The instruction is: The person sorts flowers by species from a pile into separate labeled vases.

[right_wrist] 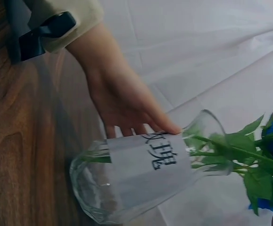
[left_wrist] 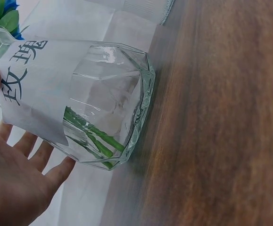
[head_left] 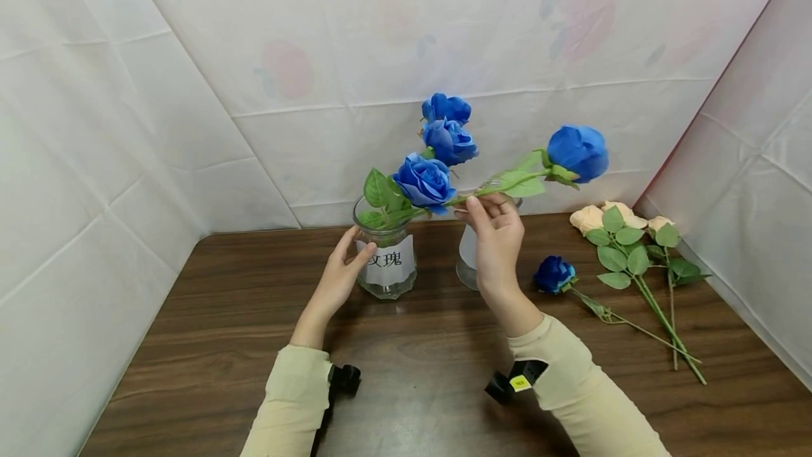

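Centre frame, the right hand (head_left: 500, 245) pinches a blue, full-headed rose (head_left: 577, 154) by its green stem (head_left: 533, 176) — long axis slanting down-left toward the mouth of the clear, white-labelled glass jar (head_left: 388, 290). The left hand (head_left: 342, 270), nearer the jar, touches its side, fingers spread; brown wood-grain tabletop (head_left: 254, 330), white cloth wall (head_left: 355, 34) behind.

From the head we look forward and down, from farther back, over the table (head_left: 412, 400), left hand (head_left: 339, 272) and right hand (head_left: 499, 245). Both wrist views sit close and rolled sideways: the left puts the table at right, the right at left. All three share the labelled jar (head_left: 388, 288) and left hand.
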The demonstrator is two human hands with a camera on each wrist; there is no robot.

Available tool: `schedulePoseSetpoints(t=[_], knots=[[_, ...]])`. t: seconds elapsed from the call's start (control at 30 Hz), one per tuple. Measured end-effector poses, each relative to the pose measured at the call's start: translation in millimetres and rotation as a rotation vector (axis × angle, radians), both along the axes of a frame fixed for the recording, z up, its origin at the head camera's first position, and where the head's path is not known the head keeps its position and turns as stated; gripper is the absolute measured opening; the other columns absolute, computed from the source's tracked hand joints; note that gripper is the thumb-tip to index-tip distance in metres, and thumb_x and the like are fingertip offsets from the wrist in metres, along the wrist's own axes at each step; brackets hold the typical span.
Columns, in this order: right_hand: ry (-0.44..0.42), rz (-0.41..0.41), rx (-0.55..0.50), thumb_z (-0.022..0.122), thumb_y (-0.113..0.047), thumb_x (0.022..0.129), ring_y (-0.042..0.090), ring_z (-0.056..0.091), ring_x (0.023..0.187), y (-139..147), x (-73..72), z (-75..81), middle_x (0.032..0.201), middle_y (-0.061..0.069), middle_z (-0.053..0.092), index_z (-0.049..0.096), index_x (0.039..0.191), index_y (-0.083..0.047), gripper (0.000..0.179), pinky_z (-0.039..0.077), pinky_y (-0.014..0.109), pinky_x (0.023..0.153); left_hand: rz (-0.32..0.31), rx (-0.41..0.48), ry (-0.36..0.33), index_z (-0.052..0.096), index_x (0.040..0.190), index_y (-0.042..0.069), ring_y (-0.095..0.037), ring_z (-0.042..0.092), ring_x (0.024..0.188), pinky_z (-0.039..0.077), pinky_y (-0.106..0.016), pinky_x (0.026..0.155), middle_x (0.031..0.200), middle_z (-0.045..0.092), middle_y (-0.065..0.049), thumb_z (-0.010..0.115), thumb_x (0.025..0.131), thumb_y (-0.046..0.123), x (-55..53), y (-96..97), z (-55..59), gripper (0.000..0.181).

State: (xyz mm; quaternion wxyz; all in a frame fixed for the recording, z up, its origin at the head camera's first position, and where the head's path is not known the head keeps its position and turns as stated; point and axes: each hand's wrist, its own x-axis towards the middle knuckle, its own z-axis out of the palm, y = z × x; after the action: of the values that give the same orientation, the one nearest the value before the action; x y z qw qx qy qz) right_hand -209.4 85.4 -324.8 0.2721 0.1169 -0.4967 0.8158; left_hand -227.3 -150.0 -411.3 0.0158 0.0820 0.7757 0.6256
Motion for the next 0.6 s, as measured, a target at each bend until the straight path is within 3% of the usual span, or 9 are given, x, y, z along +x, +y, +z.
schedulePoseSetpoints(t=[0.27,0.43,0.6], knots=[[-0.067,0.005,0.073,0.061,0.010,0.092,0.016,0.067,0.079,-24,-8.6,-4.5,0.090,0.004,0.065,0.062,0.095,-0.002,0.013,0.057,0.029,0.076,-0.003,0.003,-0.002,0.020,0.158,0.010,-0.030,0.020,0.147,0.027,-0.050,0.116,0.158,0.026,-0.013,0.054,0.101,0.042,1.2,-0.8,0.0,0.074],[-0.149,0.009,0.190,0.067,0.007,0.089,0.011,0.065,0.079,-39,-13.3,-9.8,0.087,0.000,0.067,0.065,0.094,0.005,0.006,0.056,0.025,0.074,-0.005,0.008,-0.009,0.019,0.158,0.010,-0.029,0.020,0.146,0.026,-0.050,0.116,0.158,0.027,-0.013,0.055,0.101,0.042,1.0,-1.5,-1.7,0.075],[-0.157,-0.027,0.323,0.072,-0.001,0.089,0.016,0.063,0.082,-48,-16.4,-17.6,0.089,0.003,0.067,0.068,0.099,0.008,0.014,0.053,0.023,0.072,-0.015,0.013,-0.008,0.018,0.159,0.011,-0.028,0.019,0.147,0.025,-0.049,0.117,0.158,0.026,-0.013,0.054,0.102,0.043,0.6,-0.5,-1.9,0.074]])
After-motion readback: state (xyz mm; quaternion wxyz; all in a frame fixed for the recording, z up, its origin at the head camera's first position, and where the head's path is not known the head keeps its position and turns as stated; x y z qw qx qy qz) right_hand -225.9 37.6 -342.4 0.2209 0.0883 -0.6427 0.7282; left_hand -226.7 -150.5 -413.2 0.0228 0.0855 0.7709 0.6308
